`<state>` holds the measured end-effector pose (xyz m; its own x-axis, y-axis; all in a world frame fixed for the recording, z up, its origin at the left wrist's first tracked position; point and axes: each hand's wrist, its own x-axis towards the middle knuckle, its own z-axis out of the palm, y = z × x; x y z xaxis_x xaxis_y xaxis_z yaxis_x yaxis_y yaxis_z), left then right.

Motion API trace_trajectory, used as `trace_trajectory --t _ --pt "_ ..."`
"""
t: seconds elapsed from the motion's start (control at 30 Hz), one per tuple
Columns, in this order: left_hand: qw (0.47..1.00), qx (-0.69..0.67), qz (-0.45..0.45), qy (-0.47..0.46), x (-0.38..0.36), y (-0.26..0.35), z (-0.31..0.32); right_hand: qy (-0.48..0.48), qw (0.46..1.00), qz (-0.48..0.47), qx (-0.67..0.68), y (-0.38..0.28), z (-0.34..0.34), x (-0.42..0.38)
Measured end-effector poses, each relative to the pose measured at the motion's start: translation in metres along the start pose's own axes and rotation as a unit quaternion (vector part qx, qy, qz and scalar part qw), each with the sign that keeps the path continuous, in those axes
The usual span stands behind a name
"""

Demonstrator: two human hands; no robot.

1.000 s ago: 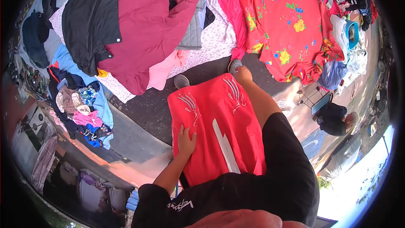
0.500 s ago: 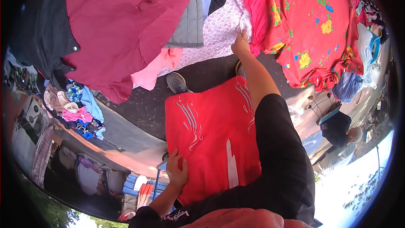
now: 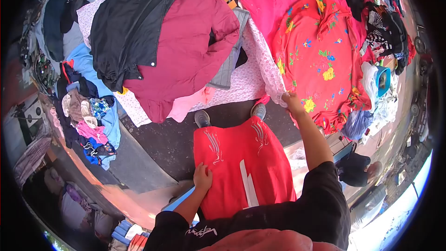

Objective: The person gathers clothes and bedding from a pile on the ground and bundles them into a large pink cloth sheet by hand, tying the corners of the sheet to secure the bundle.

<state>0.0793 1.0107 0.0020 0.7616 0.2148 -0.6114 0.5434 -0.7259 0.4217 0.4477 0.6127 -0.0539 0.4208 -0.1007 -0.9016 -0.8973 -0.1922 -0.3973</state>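
My right hand [image 3: 291,104] is closed on the edge of a white cloth with a pink heart print [image 3: 253,72], pulling part of it taut toward the right. A red floral garment [image 3: 327,67] lies just beside that hand. My left hand [image 3: 202,176] rests at the left side of the red garment [image 3: 232,158] covering my legs, its fingers loosely apart and holding nothing I can see. A maroon padded jacket [image 3: 186,51] and a black jacket [image 3: 125,37] lie over the printed cloth at the upper left.
A pink cloth [image 3: 260,0] spreads under the clothes at the back. Mixed clothes [image 3: 90,121] are heaped at left. A blue-rimmed container [image 3: 383,81] and dark clothes [image 3: 390,32] lie at right. A person in a dark cap [image 3: 353,167] is at the lower right.
My view has tilted up, showing more of the piled clothes. My right hand has moved to the right with the printed cloth's edge, drawing it over toward the red floral garment.
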Motion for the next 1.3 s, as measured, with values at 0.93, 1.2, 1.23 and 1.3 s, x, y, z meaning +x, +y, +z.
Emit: trace_trajectory --t 0.93,1.2,1.23,1.3 --pt "0.954 -0.194 -0.22 0.068 -0.186 -0.184 -0.162 0.047 0.881 -0.47 -0.024 -0.326 0.109 -0.379" --pt "0.912 -0.23 -0.318 0.124 -0.179 -0.205 -0.193 -0.162 0.841 -0.503 0.116 -0.445 0.181 -0.436" --pt "0.903 -0.254 -0.317 0.138 -0.176 -0.206 -0.196 -0.144 0.835 -0.516 0.125 -0.46 0.186 -0.435" --pt "0.883 -0.299 -0.321 0.166 -0.176 -0.206 -0.203 -0.175 0.819 -0.53 0.133 -0.479 0.192 -0.406"
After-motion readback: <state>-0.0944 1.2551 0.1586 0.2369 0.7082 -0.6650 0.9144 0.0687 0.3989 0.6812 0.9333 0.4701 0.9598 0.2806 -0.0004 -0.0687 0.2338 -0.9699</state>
